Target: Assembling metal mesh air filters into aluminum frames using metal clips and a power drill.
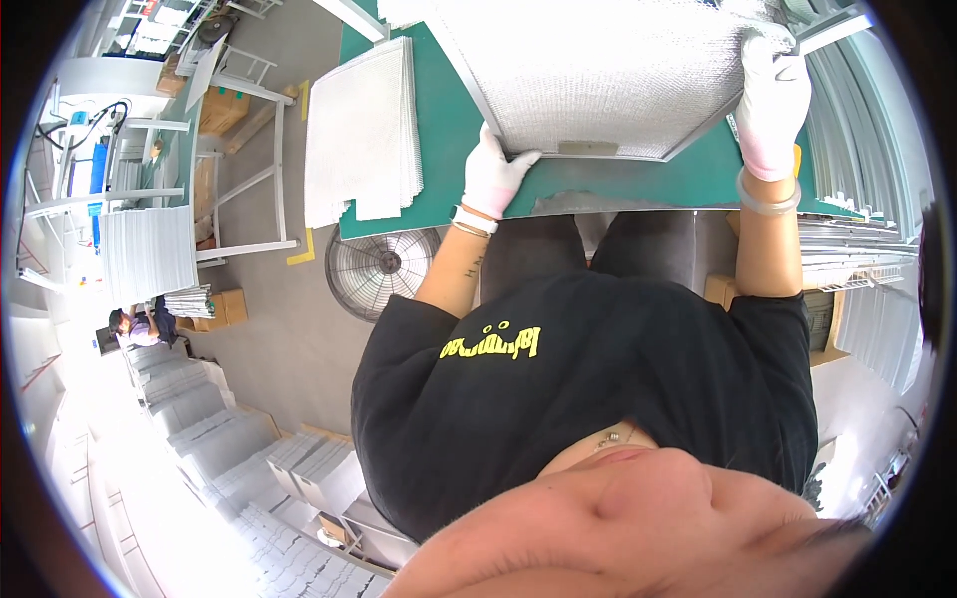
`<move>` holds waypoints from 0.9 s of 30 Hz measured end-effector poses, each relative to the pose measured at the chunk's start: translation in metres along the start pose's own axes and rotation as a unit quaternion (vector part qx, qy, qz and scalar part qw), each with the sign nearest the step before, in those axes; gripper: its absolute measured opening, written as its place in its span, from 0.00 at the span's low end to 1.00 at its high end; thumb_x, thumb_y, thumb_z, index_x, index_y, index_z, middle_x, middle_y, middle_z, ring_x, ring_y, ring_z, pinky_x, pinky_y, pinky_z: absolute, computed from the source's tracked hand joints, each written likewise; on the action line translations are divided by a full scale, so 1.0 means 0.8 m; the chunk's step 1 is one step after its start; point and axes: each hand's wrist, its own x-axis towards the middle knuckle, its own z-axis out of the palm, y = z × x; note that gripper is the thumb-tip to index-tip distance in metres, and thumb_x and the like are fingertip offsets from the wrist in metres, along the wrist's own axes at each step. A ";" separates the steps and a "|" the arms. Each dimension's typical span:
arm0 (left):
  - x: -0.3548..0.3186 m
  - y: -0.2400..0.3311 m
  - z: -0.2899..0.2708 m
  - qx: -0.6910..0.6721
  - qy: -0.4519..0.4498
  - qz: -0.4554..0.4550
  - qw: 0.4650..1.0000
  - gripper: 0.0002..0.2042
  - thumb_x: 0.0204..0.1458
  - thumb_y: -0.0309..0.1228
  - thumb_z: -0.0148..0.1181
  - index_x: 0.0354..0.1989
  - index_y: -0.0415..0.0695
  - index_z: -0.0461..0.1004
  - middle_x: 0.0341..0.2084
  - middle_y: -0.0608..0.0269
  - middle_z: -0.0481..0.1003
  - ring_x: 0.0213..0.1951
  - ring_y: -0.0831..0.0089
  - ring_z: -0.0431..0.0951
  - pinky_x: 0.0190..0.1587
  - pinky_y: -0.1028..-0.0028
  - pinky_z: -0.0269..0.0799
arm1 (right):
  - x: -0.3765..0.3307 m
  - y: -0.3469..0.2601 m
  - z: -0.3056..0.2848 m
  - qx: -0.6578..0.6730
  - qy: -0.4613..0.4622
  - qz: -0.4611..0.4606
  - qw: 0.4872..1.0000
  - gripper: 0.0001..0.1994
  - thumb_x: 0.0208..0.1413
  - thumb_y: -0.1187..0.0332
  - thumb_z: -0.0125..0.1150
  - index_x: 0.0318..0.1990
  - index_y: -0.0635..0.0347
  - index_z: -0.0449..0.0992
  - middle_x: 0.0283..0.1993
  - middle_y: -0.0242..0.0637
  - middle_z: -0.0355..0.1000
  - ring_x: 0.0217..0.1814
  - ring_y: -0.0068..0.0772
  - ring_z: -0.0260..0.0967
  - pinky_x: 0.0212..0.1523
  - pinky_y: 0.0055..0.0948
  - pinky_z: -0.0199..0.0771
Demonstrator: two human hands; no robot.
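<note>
A large silver-white mesh panel [608,75] in a thin metal frame is tilted above a green-topped table [588,184]. My left hand [495,171], in a white glove, grips its near left corner, with the thumb along the near edge and the other fingers partly hidden by the frame. At the right side of the panel, my gloved right hand [773,105] is closed round the edge, fingers curled over it. A small tan patch [588,149] sits on the panel's near edge. The panel's far end runs out of view.
Left on the table lies a stack of white sheets [361,135]. A round floor fan [387,264] stands below the table's left edge. White metal racks [274,169] are farther left, and another person [148,324] is beyond. Stacked panels [857,130] crowd the right side.
</note>
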 end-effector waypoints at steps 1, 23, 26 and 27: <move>0.002 -0.009 -0.008 0.007 -0.010 0.061 0.998 0.38 0.42 0.39 0.74 0.55 0.26 0.61 0.23 0.47 0.73 0.28 0.53 0.78 0.32 0.64 0.74 | 0.000 -0.001 0.006 0.053 -0.001 -0.005 0.999 0.08 0.63 0.69 0.57 0.44 0.65 0.78 0.36 0.28 0.72 0.38 0.16 0.63 0.42 0.19 0.65; 0.095 0.140 -0.155 -0.276 0.220 0.243 0.904 0.05 0.49 0.19 0.62 0.27 0.39 0.72 0.29 0.63 0.76 0.26 0.75 0.72 0.30 0.79 0.66 | -0.026 -0.045 -0.018 -0.016 -0.007 -0.009 1.000 0.18 0.59 0.63 0.64 0.49 0.69 0.72 0.45 0.45 0.74 0.46 0.30 0.71 0.49 0.24 0.67; 0.097 0.135 -0.150 -0.278 0.232 0.261 0.895 0.06 0.50 0.19 0.61 0.26 0.40 0.70 0.31 0.63 0.76 0.27 0.75 0.70 0.31 0.79 0.64 | -0.007 -0.074 0.012 0.179 0.036 -0.122 0.976 0.14 0.60 0.74 0.54 0.52 0.64 0.75 0.48 0.38 0.75 0.44 0.25 0.73 0.41 0.16 0.69; 0.096 0.134 -0.151 -0.277 0.233 0.262 0.895 0.06 0.50 0.19 0.61 0.26 0.40 0.70 0.31 0.63 0.76 0.27 0.75 0.70 0.31 0.79 0.64 | -0.005 -0.067 0.010 0.172 0.024 -0.160 0.972 0.19 0.58 0.71 0.56 0.57 0.59 0.74 0.53 0.42 0.75 0.51 0.30 0.74 0.49 0.23 0.71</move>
